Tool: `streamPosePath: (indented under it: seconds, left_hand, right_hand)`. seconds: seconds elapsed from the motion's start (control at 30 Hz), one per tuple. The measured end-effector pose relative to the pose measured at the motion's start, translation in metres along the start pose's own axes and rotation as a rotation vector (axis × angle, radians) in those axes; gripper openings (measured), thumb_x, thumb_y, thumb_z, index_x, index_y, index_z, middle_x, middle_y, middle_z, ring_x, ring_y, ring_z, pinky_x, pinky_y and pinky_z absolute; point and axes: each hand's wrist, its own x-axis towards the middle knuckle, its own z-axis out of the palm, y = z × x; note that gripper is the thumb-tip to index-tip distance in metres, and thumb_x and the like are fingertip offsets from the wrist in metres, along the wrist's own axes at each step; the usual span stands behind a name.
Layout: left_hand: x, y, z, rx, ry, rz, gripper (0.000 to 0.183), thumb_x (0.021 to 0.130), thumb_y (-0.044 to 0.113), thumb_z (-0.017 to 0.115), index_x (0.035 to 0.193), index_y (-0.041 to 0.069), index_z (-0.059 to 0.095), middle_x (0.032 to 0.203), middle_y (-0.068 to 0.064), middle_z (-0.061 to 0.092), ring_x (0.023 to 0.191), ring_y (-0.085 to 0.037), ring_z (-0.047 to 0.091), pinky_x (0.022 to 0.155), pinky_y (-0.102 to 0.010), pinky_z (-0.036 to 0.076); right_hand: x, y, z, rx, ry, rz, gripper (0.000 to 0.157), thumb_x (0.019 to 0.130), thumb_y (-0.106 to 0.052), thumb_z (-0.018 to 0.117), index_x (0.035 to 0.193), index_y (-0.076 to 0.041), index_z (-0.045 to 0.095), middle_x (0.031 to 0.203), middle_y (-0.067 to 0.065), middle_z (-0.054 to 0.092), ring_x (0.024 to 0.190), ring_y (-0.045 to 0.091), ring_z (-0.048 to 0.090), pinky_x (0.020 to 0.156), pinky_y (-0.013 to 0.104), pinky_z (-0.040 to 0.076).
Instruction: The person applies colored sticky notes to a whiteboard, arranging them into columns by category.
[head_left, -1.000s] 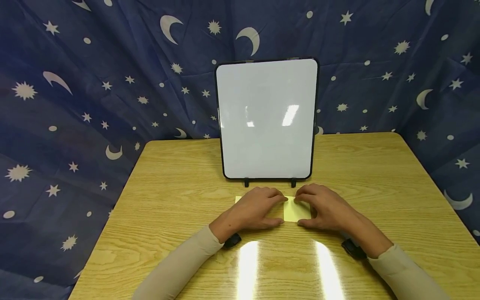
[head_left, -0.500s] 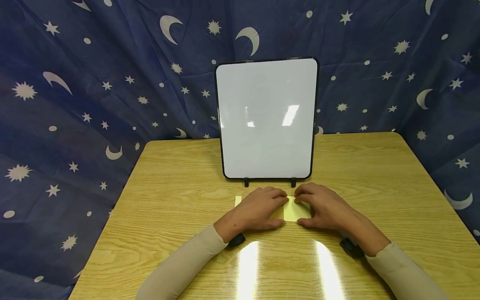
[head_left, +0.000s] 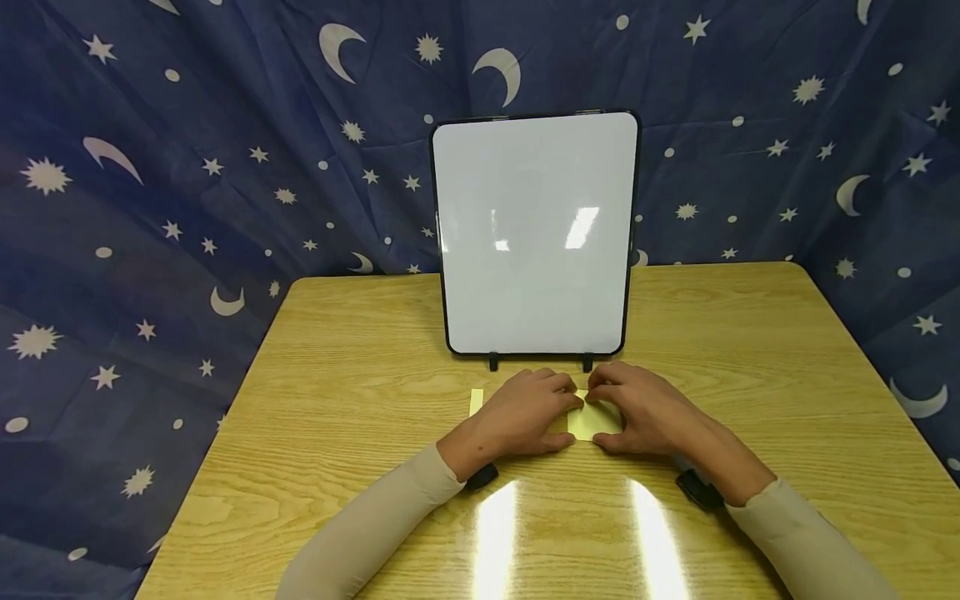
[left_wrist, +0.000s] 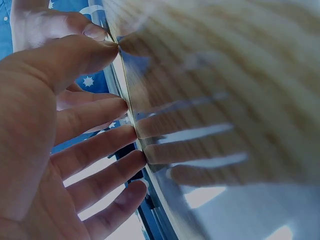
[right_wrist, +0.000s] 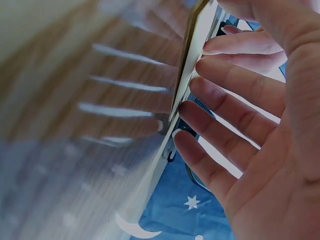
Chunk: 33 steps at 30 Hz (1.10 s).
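Observation:
A small yellow square of paper [head_left: 595, 422], like a sticky note, lies on the table in the head view, between the two hands. My left hand [head_left: 517, 414] spans its left side, index fingertip over the paper and thumb near its lower left corner. From the right, my right hand [head_left: 643, 410] reaches over the paper's other side, its thumb by the near edge. In the left wrist view the left fingers [left_wrist: 102, 162] are extended, with tips down at the surface. The right fingers [right_wrist: 225, 115] look similarly extended in the right wrist view. Part of the paper is hidden under the right hand.
Behind the hands stands a blank whiteboard [head_left: 534, 237] with a black frame on two small black feet. A second yellow piece [head_left: 476, 402] shows left of the left hand, mostly covered by it. The wooden table [head_left: 337, 367] backs onto a blue star-patterned curtain [head_left: 225, 133].
My left hand has slid slightly right, towards the right hand, exposing a bit more of the left yellow piece. The right hand has shifted a little left. The yellow square stays in place.

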Motion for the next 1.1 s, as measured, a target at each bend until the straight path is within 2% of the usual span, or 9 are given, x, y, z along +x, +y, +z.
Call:
streamPosePath:
  seconds: [0.43,0.83,1.1]
  left_hand:
    - [0.0024,0.0025,0.0028,-0.006,0.017,-0.004,0.054,0.096,0.06,0.072,0.136,0.024,0.073,0.137,0.004,0.065,0.125,-0.015,0.061,0.1,-0.032,0.052]
    - [0.0015,0.0,-0.001,-0.023,0.017,0.024,0.051,0.097,0.056,0.072,0.135,0.022,0.074,0.139,0.001,0.066,0.123,-0.017,0.065,0.105,-0.033,0.052]
    - [0.0012,-0.0012,-0.0006,-0.054,0.013,0.029,0.043,0.103,0.048,0.068,0.135,0.02,0.074,0.14,0.0,0.067,0.123,-0.017,0.066,0.108,-0.032,0.05]
  right_hand:
    - [-0.0006,0.0002,-0.0015,0.023,-0.034,0.036,0.049,0.077,-0.041,0.093,0.111,-0.008,0.08,0.124,0.005,0.064,0.113,0.022,0.064,0.091,0.043,0.058]
    - [-0.0017,-0.0008,-0.0017,0.053,-0.033,0.049,0.05,0.078,-0.041,0.093,0.111,-0.007,0.081,0.125,0.005,0.064,0.114,0.021,0.063,0.09,0.043,0.058]
    - [-0.002,-0.0005,-0.0018,0.063,-0.049,0.056,0.057,0.076,-0.047,0.095,0.112,-0.006,0.08,0.126,0.005,0.063,0.115,0.022,0.063,0.092,0.044,0.057]
